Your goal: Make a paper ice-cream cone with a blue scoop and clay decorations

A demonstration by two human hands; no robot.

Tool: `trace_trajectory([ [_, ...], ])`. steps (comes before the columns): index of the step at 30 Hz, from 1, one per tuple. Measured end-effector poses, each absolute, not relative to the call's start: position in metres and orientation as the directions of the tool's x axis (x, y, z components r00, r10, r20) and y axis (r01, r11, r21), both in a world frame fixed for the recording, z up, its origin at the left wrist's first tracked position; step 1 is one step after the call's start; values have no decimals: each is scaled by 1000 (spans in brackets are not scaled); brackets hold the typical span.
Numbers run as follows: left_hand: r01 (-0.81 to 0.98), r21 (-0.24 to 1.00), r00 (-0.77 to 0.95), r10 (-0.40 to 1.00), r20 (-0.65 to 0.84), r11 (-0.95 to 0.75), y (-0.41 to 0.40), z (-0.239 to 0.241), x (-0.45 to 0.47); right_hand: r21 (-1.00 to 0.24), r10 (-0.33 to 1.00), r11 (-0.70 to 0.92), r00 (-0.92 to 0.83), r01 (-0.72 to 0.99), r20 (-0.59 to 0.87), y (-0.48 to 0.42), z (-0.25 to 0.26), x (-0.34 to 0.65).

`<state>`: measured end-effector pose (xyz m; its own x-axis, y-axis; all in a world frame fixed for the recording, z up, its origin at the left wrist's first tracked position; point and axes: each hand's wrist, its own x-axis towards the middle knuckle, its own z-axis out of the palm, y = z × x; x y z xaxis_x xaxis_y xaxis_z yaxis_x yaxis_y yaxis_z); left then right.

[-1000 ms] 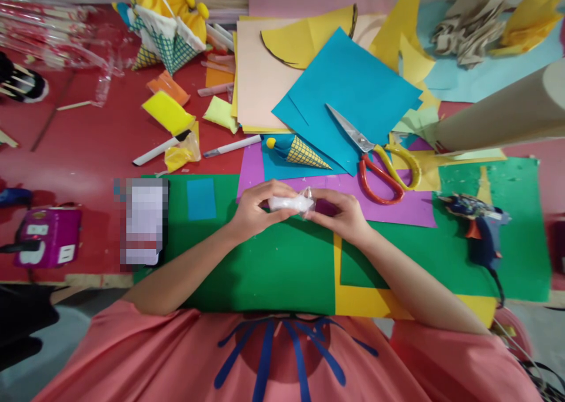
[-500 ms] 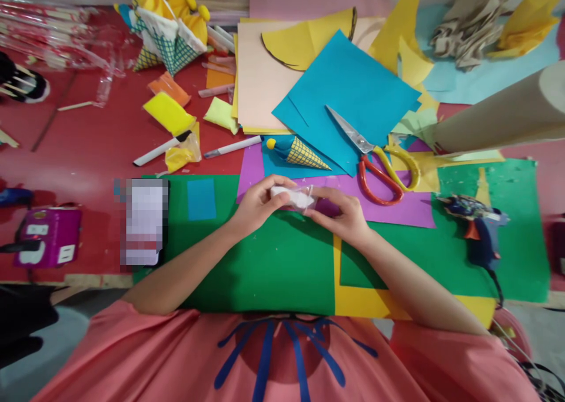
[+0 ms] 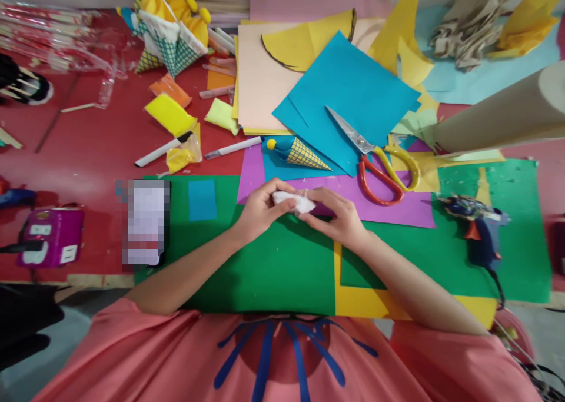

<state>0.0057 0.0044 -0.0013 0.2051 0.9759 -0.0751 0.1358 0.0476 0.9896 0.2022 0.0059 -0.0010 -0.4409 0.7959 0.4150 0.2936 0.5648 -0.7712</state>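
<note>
Between my two hands is a small white clay packet [image 3: 296,202] in clear wrapping, held above the green sheet [image 3: 282,272]. My left hand [image 3: 265,208] is closed on its left end, thumb in front and fingers behind. My right hand [image 3: 338,213] pinches the wrapper at the right end between thumb and fingers. Just behind the hands lies a small checked cone [image 3: 306,155] with a blue top and a yellow ball. Scissors [image 3: 368,149] with one red and one yellow handle lie to the right, blades partly on blue paper [image 3: 348,90].
A glue gun [image 3: 483,231] rests at the right, its cord trailing over the front edge. On the left are a phone [image 3: 145,222] and a purple box [image 3: 50,237]. Markers [image 3: 233,147], yellow packets [image 3: 170,113] and stacked paper [image 3: 258,78] lie behind. A large paper roll [image 3: 498,110] juts in from the right.
The right hand has shifted slightly left, closer to the left hand. The packet looks more bunched, with less loose wrapper stretched between the hands.
</note>
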Motion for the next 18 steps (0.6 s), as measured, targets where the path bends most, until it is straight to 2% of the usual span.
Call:
trace_trajectory([
  [3, 142, 988, 226, 971, -83, 52, 3, -3, 7, -752, 801, 567, -440, 337, 407, 4, -1, 201],
  [7, 83, 987, 235, 960, -153, 137, 6, -3, 6, -723, 813, 562, -434, 403, 390, 5, -3, 203],
  [12, -45, 967, 261, 937, -231, 251, 12, -1, 4, -723, 802, 566, -469, 396, 371, 9, -2, 209],
  [18, -56, 964, 221, 945, -241, 259, 15, 2, 1, -737, 807, 561, -449, 377, 385, 12, 1, 212],
])
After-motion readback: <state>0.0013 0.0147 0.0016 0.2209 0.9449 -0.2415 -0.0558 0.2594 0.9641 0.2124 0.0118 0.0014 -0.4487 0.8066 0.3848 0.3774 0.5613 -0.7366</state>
